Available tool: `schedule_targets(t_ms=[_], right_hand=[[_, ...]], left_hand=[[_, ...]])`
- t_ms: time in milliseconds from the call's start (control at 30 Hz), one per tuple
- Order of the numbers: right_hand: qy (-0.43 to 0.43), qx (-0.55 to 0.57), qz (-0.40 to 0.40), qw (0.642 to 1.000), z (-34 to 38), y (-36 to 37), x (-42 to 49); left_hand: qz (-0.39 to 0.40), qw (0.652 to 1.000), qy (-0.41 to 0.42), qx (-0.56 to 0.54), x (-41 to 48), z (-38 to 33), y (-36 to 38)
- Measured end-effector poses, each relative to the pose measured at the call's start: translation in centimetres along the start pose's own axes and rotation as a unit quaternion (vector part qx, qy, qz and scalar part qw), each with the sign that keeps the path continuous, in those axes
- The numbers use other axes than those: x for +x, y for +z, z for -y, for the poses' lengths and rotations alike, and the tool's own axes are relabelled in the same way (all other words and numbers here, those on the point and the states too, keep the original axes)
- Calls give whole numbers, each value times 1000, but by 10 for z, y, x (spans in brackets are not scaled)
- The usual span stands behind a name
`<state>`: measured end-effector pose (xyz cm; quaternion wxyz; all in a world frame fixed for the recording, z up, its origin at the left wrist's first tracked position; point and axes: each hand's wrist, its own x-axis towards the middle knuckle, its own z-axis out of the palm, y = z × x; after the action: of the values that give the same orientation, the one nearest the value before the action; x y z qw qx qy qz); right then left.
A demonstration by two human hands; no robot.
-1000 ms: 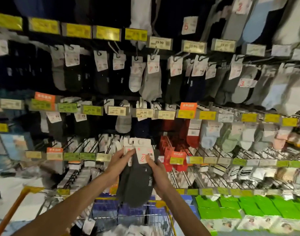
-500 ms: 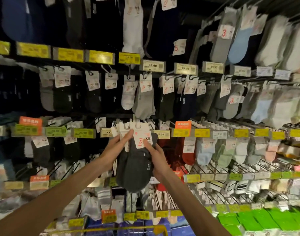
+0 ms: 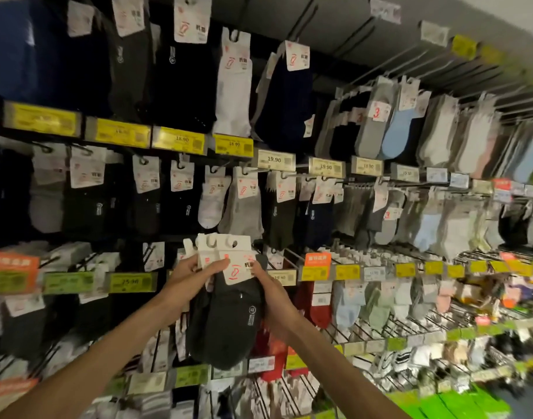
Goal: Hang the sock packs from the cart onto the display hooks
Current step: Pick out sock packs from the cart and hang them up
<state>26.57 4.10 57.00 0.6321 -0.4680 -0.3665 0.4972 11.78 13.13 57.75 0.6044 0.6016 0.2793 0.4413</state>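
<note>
Sock packs (image 3: 225, 322), dark grey with white card headers, are held at chest height: left hand (image 3: 192, 272) pinches the cards, right hand (image 3: 274, 300) grips their side. Behind, display hooks (image 3: 44, 147) carry rows of socks above yellow price tags (image 3: 179, 141); farther right blurs, possibly folded stock.

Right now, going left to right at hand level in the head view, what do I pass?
You pass: orange sign, green 25.90 price tag, left hand, dark sock packs, right hand, red socks, light blue socks.

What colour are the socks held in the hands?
Dark grey socks, with a white card printed in red, seen in the head view.
</note>
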Motion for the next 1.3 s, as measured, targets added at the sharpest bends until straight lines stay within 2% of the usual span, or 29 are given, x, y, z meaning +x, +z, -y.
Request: schedule_targets(t_ms=[167, 367, 667, 900, 1033, 1133, 1300], right_hand=[[-8, -31, 21, 999, 9, -3, 3], [-2, -44, 57, 997, 9, -10, 10], [22, -23, 59, 998, -6, -20, 16], [17, 0, 66, 998, -3, -30, 28], [12, 6, 40, 999, -10, -35, 32], [13, 10, -8, 1000, -20, -45, 34], [22, 34, -91, 995, -38, -65, 37]], left_hand=[[34, 999, 13, 9, 5, -8, -10], [48, 998, -35, 3, 1, -9, -16], [2, 997, -79, 14, -2, 3, -9], [-34, 996, -66, 55, 5, -2, -2], [-56, 992, -57, 94, 4, 4, -7], [-90, 985, -68, 131, -1, 14, -20], [-138, 979, -100, 115, -22, 26, -55]])
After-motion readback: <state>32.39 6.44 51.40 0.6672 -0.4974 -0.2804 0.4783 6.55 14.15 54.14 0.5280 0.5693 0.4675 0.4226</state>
